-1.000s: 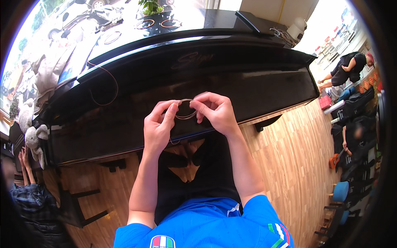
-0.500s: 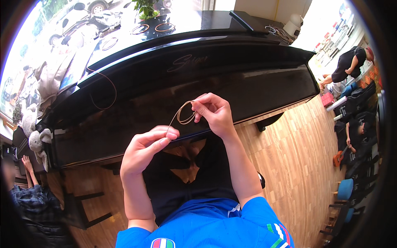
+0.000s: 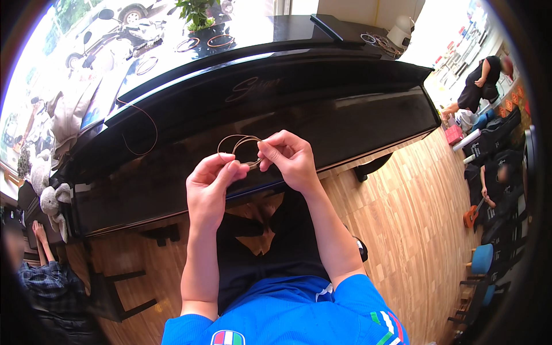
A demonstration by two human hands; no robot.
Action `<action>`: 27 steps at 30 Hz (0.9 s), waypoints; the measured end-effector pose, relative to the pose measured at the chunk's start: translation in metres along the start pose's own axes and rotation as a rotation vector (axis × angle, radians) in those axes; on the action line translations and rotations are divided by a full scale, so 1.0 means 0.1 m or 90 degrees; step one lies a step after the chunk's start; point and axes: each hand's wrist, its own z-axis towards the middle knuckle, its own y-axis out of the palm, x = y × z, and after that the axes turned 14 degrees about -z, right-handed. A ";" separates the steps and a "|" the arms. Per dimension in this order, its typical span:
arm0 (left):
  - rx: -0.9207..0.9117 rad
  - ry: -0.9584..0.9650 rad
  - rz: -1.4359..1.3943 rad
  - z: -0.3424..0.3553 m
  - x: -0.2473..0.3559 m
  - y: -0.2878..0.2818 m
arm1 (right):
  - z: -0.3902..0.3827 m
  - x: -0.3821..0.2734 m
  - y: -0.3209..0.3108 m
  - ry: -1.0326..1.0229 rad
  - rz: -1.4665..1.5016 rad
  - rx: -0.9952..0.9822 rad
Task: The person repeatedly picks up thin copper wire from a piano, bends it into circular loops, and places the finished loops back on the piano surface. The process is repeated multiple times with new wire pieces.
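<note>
A thin, tan, wire-like string (image 3: 231,136) is wound into loose loops in front of a black piano (image 3: 345,121). My left hand (image 3: 208,187) pinches the loops at their lower left between thumb and fingers. At their upper right, my right hand (image 3: 294,162) grips the same coil with thumb and forefinger. Both hands are close together above my lap, and the fingertips partly hide the loops. Another thin, reddish string (image 3: 156,129) hangs in a curve over the piano's left front, apart from my hands.
Several coiled strings (image 3: 221,41) and a green plant (image 3: 198,12) rest on the piano top, with a tangled bundle (image 3: 380,42) at its right. Grey plush toys (image 3: 52,202) sit at the left end. Nearby are a person's hand (image 3: 39,231), a standing person (image 3: 479,84) and a small guitar (image 3: 472,216).
My left hand has moved up and right, nearer my right hand. The string's free stretch between them is now bent into a wider loop alongside the others.
</note>
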 end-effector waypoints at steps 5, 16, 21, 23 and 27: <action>0.027 0.032 0.000 0.08 -0.10 -0.01 | -0.01 -0.04 -0.02 0.019 -0.012 -0.008; 0.076 -0.113 -0.271 0.10 0.00 0.04 | -0.01 -0.07 -0.02 0.037 -0.012 -0.009; 0.054 -0.118 -0.268 0.08 0.07 0.06 | -0.01 -0.05 -0.02 0.036 -0.014 -0.009; 0.055 -0.028 -0.073 0.07 0.03 0.09 | -0.01 -0.05 -0.02 0.039 -0.017 -0.008; 0.067 0.101 0.273 0.04 -0.12 0.07 | -0.01 -0.05 -0.03 0.035 0.000 -0.009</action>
